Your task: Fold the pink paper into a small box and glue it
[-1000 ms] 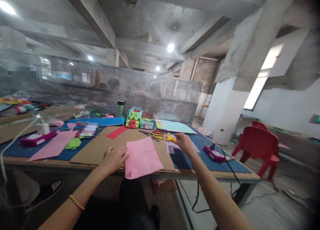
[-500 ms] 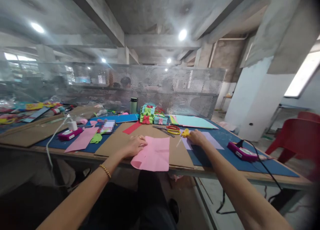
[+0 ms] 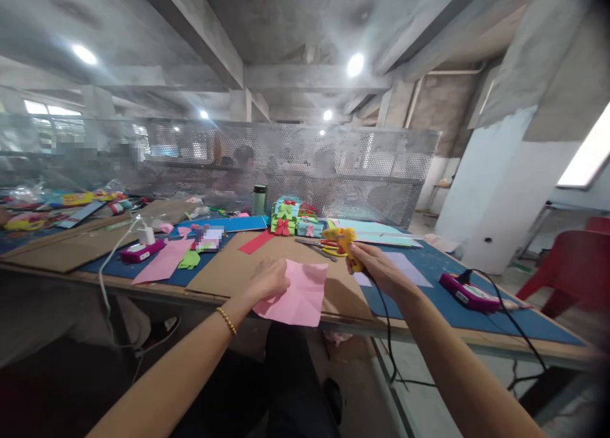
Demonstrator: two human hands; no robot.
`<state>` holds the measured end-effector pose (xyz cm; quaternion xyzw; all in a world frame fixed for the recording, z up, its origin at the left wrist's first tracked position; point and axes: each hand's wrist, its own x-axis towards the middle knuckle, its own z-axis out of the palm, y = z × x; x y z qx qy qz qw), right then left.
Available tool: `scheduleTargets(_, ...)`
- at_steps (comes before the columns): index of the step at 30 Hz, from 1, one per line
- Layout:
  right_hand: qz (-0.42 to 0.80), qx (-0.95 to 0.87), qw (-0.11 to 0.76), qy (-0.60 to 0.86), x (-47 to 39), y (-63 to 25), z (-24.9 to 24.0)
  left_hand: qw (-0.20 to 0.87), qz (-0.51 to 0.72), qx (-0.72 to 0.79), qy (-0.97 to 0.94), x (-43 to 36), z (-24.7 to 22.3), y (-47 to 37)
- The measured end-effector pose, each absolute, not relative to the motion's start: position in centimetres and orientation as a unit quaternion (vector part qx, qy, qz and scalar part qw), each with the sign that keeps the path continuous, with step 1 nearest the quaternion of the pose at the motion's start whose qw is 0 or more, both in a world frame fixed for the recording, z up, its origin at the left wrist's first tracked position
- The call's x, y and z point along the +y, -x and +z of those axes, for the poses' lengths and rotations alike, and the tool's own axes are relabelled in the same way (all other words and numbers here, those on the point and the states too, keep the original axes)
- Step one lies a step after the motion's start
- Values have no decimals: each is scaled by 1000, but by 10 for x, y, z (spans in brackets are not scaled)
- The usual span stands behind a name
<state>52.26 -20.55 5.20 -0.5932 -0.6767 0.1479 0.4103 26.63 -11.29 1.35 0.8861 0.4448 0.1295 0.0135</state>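
Observation:
My left hand (image 3: 271, 279) is closed on the upper left part of a creased pink sheet (image 3: 305, 296), which lies over the front edge of a brown cardboard (image 3: 214, 269). To the right, my right hand (image 3: 370, 263) is wrapped round the handle of a yellow glue gun (image 3: 344, 239), lifted above the table, its nozzle pointing left and its black cord hanging down. Behind the pink sheet lie scissors with red and yellow handles (image 3: 328, 246). A red strip (image 3: 256, 241) rests on the cardboard.
Green and blue boxes with bows (image 3: 283, 220) and a green bottle (image 3: 259, 201) stand at the back. Purple power strips lie at left (image 3: 142, 251) and right (image 3: 469, 294). Lilac paper (image 3: 407, 269) lies right of the cardboard. A mesh divider (image 3: 381, 164) runs behind; people show dimly through it.
My right hand has raised the yellow glue gun off the table and moved it slightly left. My left hand has closed more on the pink sheet, whose curled lower left corner is now flatter.

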Motion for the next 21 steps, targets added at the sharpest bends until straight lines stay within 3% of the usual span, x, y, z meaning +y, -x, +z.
scheduleTargets(5, 288, -660, 426, 547, -200, -486, 46, -9, 149, 457, -877, -114, 8, -264)
scheduleTargets(21, 259, -690, 372, 564, -197, -476, 36, 27, 178, 488, -854, -138, 19, -260)
